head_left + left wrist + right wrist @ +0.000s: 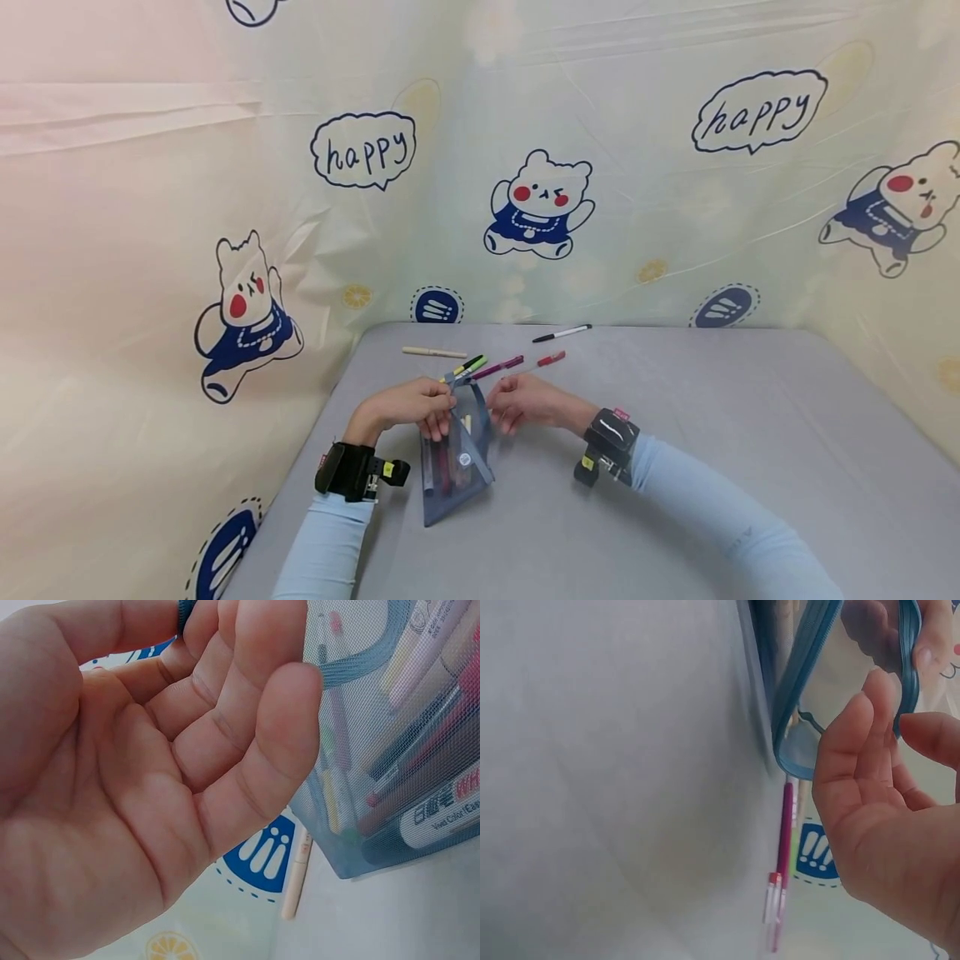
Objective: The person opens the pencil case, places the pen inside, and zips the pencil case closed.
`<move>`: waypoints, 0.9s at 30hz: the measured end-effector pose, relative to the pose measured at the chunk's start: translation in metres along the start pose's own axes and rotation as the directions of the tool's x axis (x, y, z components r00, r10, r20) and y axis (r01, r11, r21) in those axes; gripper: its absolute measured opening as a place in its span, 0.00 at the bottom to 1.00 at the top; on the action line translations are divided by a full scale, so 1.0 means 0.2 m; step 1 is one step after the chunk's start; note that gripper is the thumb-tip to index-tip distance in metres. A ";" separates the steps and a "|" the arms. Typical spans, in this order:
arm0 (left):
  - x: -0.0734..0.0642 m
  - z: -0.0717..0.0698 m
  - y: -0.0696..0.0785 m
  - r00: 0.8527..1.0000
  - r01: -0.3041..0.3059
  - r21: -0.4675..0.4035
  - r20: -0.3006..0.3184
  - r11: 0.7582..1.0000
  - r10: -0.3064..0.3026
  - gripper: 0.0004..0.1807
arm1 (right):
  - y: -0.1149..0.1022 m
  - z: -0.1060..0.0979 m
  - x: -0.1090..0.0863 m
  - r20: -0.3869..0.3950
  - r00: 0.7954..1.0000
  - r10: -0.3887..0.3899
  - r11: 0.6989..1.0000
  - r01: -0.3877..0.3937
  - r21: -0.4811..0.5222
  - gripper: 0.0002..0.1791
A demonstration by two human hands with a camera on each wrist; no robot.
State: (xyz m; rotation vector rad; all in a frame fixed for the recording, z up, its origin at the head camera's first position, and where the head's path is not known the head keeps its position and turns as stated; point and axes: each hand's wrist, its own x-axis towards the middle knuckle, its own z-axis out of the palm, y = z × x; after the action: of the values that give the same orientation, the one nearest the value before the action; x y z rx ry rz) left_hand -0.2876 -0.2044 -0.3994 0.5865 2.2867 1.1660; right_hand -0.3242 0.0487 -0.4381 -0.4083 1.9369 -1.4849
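A blue-grey mesh pencil case (pixel 447 500), with pens inside, stands tilted on the table with its zip edge open. My left hand (pixel 416 406) grips its upper edge; in the left wrist view the fingers (pixel 289 712) curl beside the mesh, and the pinch itself is hidden. Across the opening, my right hand (pixel 528 402) has curled fingers at the rim. The right wrist view shows that thumb (pixel 930 735) against the blue zip edge (pixel 909 667). A thick marker (pixel 442 814) lies inside the case, along with several other pens.
Behind the case lie a purple pen (pixel 498 367), a red pen (pixel 551 358), a green highlighter (pixel 477 364) and a beige pen (pixel 433 352). A black-and-white marker (pixel 562 333) is near the table's back edge. A printed curtain (pixel 637 208) hangs behind.
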 end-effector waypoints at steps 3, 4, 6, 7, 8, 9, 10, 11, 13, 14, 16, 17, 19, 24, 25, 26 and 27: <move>0.00 0.00 0.00 1.000 0.000 0.000 -0.003 1.000 0.000 0.17 | -0.02 -0.01 -0.01 -0.012 1.000 -0.028 0.996 0.027 -0.080 0.17; 0.00 0.00 0.00 1.000 0.000 0.002 -0.004 1.000 0.000 0.17 | -0.02 -0.01 -0.01 -0.020 0.999 -0.033 0.994 0.031 -0.108 0.17; 0.01 0.00 0.00 1.000 -0.001 0.003 -0.006 1.000 0.001 0.17 | -0.04 -0.02 -0.02 -0.041 0.998 -0.042 0.986 0.034 -0.164 0.16; 0.01 -0.01 0.00 1.000 -0.001 0.003 -0.005 1.000 0.001 0.17 | -0.04 -0.02 -0.02 -0.055 0.997 -0.046 0.981 0.035 -0.190 0.15; 0.00 -0.01 0.00 1.000 0.000 0.003 -0.005 1.000 0.000 0.17 | -0.05 -0.03 -0.02 -0.069 0.996 -0.051 0.976 0.035 -0.214 0.15; 0.00 -0.01 0.00 1.000 0.001 0.003 -0.003 1.000 -0.001 0.16 | -0.05 -0.03 -0.01 -0.082 0.995 -0.056 0.971 0.035 -0.238 0.15; 0.00 -0.01 0.00 1.000 0.001 0.003 -0.002 1.000 -0.001 0.16 | -0.04 -0.04 -0.01 -0.095 0.994 -0.060 0.965 0.033 -0.260 0.15; 0.00 -0.01 0.00 1.000 0.001 0.003 0.002 1.000 -0.001 0.16 | -0.04 -0.04 -0.01 -0.107 0.992 -0.065 0.960 0.033 -0.279 0.15; 0.00 -0.01 -0.01 1.000 0.000 0.003 0.010 1.000 0.000 0.16 | -0.02 -0.06 0.00 -0.127 0.989 -0.077 0.950 0.034 -0.312 0.15; 0.00 -0.01 -0.01 1.000 0.002 0.003 0.011 1.000 -0.002 0.16 | -0.01 -0.07 0.01 -0.135 0.987 -0.082 0.945 0.034 -0.326 0.15; 0.00 -0.01 -0.01 1.000 0.002 0.004 0.013 1.000 -0.002 0.16 | 0.00 -0.09 0.02 -0.152 0.985 -0.086 0.937 0.028 -0.348 0.16; 0.00 -0.01 -0.01 1.000 -0.002 0.004 0.013 1.000 0.001 0.16 | 0.00 -0.10 0.02 -0.161 0.983 -0.086 0.934 0.024 -0.355 0.16; 0.00 -0.01 -0.02 1.000 -0.003 0.002 0.009 1.000 0.003 0.16 | 0.01 -0.13 0.03 -0.178 0.980 -0.086 0.932 0.016 -0.362 0.16; 0.00 -0.01 -0.03 1.000 -0.010 -0.001 0.007 1.000 0.010 0.16 | 0.02 -0.19 0.06 -0.224 0.973 -0.055 0.937 -0.028 -0.350 0.16; 0.00 -0.01 -0.03 1.000 -0.013 -0.002 0.007 1.000 0.013 0.16 | 0.02 -0.20 0.06 -0.231 0.972 -0.053 0.936 -0.032 -0.351 0.16; 0.00 -0.01 -0.03 1.000 -0.014 -0.002 0.006 1.000 0.014 0.16 | 0.02 -0.22 0.06 -0.238 0.970 -0.053 0.935 -0.035 -0.353 0.15; 0.00 -0.01 -0.03 1.000 -0.015 -0.002 0.004 1.000 0.015 0.16 | 0.02 -0.23 0.06 -0.242 0.969 -0.056 0.934 -0.035 -0.355 0.15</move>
State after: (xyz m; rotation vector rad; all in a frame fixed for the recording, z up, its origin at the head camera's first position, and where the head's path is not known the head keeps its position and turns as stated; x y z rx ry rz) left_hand -0.2900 -0.2076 -0.4031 0.6058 2.2810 1.1733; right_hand -0.3631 0.0754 -0.4384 -0.4046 2.4223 -1.2331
